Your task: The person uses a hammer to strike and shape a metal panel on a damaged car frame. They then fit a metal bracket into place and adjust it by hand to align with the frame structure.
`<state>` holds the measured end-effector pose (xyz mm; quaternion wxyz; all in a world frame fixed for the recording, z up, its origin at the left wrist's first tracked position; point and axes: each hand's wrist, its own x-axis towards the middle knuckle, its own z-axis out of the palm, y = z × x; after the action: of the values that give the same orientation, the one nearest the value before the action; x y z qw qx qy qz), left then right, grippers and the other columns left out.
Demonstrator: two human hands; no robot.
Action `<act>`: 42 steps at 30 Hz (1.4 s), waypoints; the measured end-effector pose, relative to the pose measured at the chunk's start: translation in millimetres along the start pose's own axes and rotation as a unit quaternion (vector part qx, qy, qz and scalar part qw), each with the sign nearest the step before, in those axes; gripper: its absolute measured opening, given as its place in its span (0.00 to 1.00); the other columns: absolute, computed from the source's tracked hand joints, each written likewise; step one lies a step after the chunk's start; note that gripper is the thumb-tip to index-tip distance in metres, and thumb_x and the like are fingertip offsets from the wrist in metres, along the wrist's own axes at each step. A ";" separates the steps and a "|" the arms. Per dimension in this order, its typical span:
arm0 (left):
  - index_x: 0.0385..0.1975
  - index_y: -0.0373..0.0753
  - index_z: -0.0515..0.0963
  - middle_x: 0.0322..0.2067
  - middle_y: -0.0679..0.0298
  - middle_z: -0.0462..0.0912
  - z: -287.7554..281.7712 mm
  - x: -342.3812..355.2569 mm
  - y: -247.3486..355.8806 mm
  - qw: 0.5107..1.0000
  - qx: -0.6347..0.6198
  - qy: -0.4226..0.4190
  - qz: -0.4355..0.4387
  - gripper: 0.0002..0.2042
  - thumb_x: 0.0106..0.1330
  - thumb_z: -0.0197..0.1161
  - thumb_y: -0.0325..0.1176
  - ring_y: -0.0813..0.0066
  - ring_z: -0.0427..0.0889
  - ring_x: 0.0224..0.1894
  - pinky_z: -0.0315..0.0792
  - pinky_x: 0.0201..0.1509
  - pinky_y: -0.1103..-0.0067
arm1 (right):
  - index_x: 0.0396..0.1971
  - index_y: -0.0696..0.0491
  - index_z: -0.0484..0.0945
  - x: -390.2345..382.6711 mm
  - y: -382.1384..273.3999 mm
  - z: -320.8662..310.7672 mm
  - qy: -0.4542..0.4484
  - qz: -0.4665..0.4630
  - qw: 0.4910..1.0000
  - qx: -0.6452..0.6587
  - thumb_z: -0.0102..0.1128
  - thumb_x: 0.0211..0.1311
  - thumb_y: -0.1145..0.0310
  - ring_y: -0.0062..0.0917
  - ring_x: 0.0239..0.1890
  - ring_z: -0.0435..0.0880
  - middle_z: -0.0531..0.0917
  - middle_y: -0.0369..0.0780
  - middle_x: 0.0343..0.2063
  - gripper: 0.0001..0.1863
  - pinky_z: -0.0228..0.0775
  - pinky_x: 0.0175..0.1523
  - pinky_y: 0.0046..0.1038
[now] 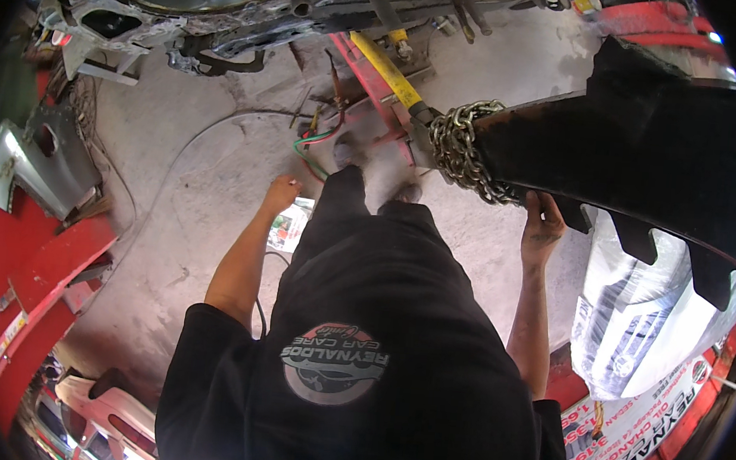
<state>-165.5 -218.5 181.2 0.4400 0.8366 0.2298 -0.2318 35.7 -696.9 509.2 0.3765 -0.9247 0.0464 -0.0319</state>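
My right hand is raised at the lower edge of a large black metal beam with notched teeth along its underside. Its fingers are curled against that edge. Beside the fingers, a heavy steel chain wraps round the beam's narrow end. My left hand hangs left of my legs with its fingers curled in. Just under it appears a small white printed sheet or packet; whether the hand holds it, I cannot tell.
Ahead hangs a stripped car body. A yellow bar leads to the chain. Red and green hoses and a cable cross the concrete floor. A silver fender stands left by red metalwork; a printed banner is lower right.
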 end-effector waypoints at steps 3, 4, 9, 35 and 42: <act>0.35 0.29 0.81 0.28 0.55 0.85 12.7 -3.1 -1.5 1.000 -0.009 0.014 0.005 0.14 0.65 0.59 0.36 0.66 0.83 0.21 0.77 0.22 0.72 | 0.41 0.60 0.85 2.3 6.6 -0.8 -0.005 -0.009 1.000 0.014 0.65 0.68 0.68 0.12 0.33 0.77 0.86 0.34 0.29 0.10 0.69 0.40 0.17; 0.34 0.28 0.81 0.28 0.54 0.85 16.4 -4.6 0.9 1.000 -0.008 0.020 0.011 0.14 0.64 0.59 0.36 0.66 0.83 0.21 0.77 0.22 0.72 | 0.40 0.60 0.85 1.9 9.1 -1.9 -0.006 -0.014 1.000 0.015 0.65 0.68 0.68 0.12 0.33 0.77 0.86 0.34 0.28 0.10 0.69 0.40 0.18; 0.34 0.30 0.82 0.34 0.42 0.84 32.4 -18.5 40.6 0.996 -0.053 -0.012 -0.066 0.17 0.62 0.61 0.41 0.44 0.84 0.41 0.76 0.47 0.61 | 0.41 0.62 0.84 7.5 23.0 -8.3 -0.038 -0.060 0.997 0.043 0.65 0.69 0.68 0.12 0.34 0.77 0.86 0.35 0.30 0.11 0.70 0.42 0.17; 0.35 0.30 0.83 0.28 0.49 0.85 109.9 -42.7 99.6 0.995 -0.085 -0.018 -0.050 0.16 0.63 0.60 0.39 0.55 0.86 0.32 0.78 0.38 0.66 | 0.43 0.64 0.81 23.5 51.9 -15.1 -0.120 -0.105 0.985 0.069 0.64 0.70 0.64 0.13 0.36 0.76 0.84 0.35 0.31 0.15 0.69 0.44 0.16; 0.37 0.31 0.84 0.33 0.42 0.85 94.0 -31.0 109.5 0.994 -0.087 -0.029 -0.064 0.18 0.61 0.60 0.42 0.45 0.86 0.41 0.76 0.49 0.61 | 0.42 0.63 0.81 19.8 40.1 -16.0 -0.119 -0.073 0.988 0.063 0.62 0.72 0.64 0.12 0.35 0.73 0.81 0.33 0.30 0.14 0.68 0.43 0.15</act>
<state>-142.9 -358.9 221.0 0.5016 0.7715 0.2897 -0.2630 51.3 -738.8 493.0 0.4334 -0.8974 -0.0680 0.0483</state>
